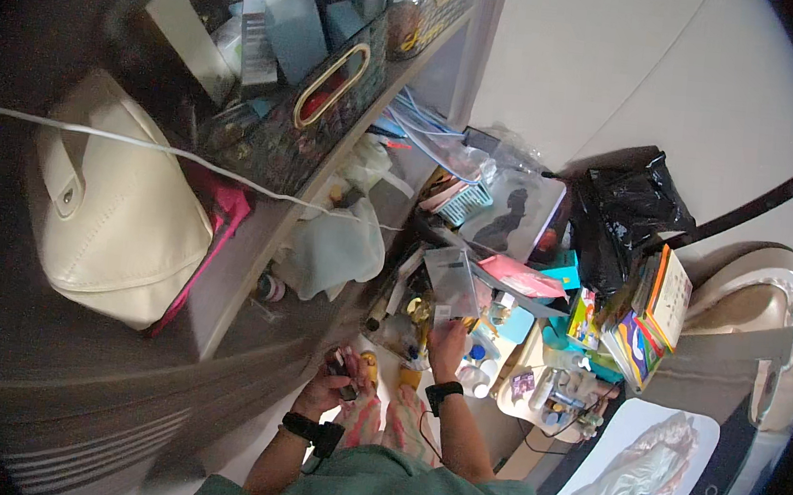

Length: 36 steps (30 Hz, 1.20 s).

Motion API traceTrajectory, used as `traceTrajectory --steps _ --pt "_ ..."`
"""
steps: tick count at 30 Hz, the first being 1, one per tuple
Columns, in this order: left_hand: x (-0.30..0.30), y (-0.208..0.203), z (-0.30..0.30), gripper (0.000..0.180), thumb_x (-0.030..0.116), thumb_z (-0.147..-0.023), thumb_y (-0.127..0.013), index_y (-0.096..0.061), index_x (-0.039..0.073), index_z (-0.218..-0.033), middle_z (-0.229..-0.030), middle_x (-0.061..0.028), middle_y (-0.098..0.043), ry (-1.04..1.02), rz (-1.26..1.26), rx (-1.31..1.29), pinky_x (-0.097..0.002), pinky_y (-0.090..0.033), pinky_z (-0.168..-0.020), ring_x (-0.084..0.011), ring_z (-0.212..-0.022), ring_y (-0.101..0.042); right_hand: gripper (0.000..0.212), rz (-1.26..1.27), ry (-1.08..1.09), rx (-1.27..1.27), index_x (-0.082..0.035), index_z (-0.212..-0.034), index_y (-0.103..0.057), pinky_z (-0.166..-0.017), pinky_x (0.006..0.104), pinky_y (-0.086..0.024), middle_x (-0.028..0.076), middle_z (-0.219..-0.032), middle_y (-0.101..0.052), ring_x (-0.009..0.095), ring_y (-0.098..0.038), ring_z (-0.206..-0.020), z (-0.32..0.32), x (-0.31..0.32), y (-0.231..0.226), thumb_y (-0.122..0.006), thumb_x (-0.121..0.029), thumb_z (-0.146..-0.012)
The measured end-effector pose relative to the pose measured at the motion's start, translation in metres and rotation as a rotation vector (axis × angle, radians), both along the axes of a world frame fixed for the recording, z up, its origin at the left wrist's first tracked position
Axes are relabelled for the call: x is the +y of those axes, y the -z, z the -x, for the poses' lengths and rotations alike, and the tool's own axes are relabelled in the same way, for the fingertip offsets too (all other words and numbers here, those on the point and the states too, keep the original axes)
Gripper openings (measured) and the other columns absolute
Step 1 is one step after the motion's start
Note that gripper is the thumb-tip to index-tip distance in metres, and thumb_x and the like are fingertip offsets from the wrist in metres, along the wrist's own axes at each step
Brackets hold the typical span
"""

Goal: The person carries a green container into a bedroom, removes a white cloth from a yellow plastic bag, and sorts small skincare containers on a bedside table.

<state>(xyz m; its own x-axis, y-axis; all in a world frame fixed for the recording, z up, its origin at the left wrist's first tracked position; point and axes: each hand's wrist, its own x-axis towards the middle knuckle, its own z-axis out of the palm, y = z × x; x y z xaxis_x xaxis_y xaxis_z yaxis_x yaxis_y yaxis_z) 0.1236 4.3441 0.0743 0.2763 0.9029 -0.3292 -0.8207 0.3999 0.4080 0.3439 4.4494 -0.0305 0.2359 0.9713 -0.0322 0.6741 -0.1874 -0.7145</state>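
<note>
In my left hand [314, 392], low and left of centre, a small dark object [343, 368] is held between curled fingers; its kind is too small to make out. My right hand [448, 351] reaches forward into a pile, its fingers closed at the near edge of a clear plastic box [450, 283]. That box is tilted, and the fingertips are partly hidden. Just left of it, a dark container [396, 329] holds gold-coloured and clear small items. White bottles with blue caps [475, 374] stand close to the right of my right hand.
On the left shelf are a cream bag [117, 221] and a patterned basket [302, 133] of boxes. A white cable [186, 153] crosses there. Behind the pile lies a black plastic bag [624, 212]; books [652, 315] and a tray of small items [538, 366] are to the right.
</note>
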Motion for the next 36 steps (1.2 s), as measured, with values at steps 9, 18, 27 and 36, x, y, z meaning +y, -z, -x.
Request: traceTrajectory --steps 9,18,27,36 --pt "0.032 -0.033 -0.006 0.036 0.006 -0.07 -0.066 -0.048 0.008 -0.101 -0.093 -0.0059 -0.05 -0.029 -0.044 0.039 -0.0333 -0.048 -0.075 -0.0214 -0.093 -0.052 0.048 0.067 -0.09 -0.022 0.0 -0.107 -0.041 -0.082 0.0467 -0.041 0.024 -0.109 -0.047 0.04 -0.046 -0.101 0.004 -0.004 -0.006 -0.067 -0.018 -0.072" --pt "0.046 -0.017 0.0 0.038 0.002 -0.07 -0.062 -0.047 0.013 -0.103 -0.093 -0.0044 -0.049 0.005 0.061 -0.093 -0.0358 -0.051 -0.075 -0.021 -0.095 -0.052 0.054 0.011 -0.283 -0.158 -0.003 -0.112 -0.043 -0.078 0.0444 -0.043 0.019 -0.103 -0.048 0.038 -0.048 -0.096 0.03 -0.005 0.019 -0.069 -0.016 -0.067" --pt "0.052 -0.033 0.003 0.036 0.002 -0.073 -0.062 -0.047 0.013 -0.104 -0.093 -0.005 -0.05 -0.007 0.029 0.039 -0.0363 -0.051 -0.076 -0.0225 -0.099 -0.05 0.06 -0.21 0.089 -0.147 -0.006 -0.127 -0.038 -0.101 0.0439 -0.023 0.013 -0.127 -0.04 0.031 -0.033 -0.122 0.025 0.098 -0.069 -0.059 -0.015 -0.072" --pt "0.064 -0.029 0.0 0.037 0.0 -0.072 -0.063 -0.048 0.012 -0.104 -0.095 -0.005 -0.049 -0.045 0.043 0.044 -0.0375 -0.048 -0.079 -0.0233 -0.099 -0.049 0.055 0.072 -0.459 -0.211 -0.006 -0.112 -0.047 -0.088 0.0423 -0.036 0.015 -0.114 -0.047 0.033 -0.044 -0.106 0.053 0.003 -0.021 -0.068 -0.014 -0.062"
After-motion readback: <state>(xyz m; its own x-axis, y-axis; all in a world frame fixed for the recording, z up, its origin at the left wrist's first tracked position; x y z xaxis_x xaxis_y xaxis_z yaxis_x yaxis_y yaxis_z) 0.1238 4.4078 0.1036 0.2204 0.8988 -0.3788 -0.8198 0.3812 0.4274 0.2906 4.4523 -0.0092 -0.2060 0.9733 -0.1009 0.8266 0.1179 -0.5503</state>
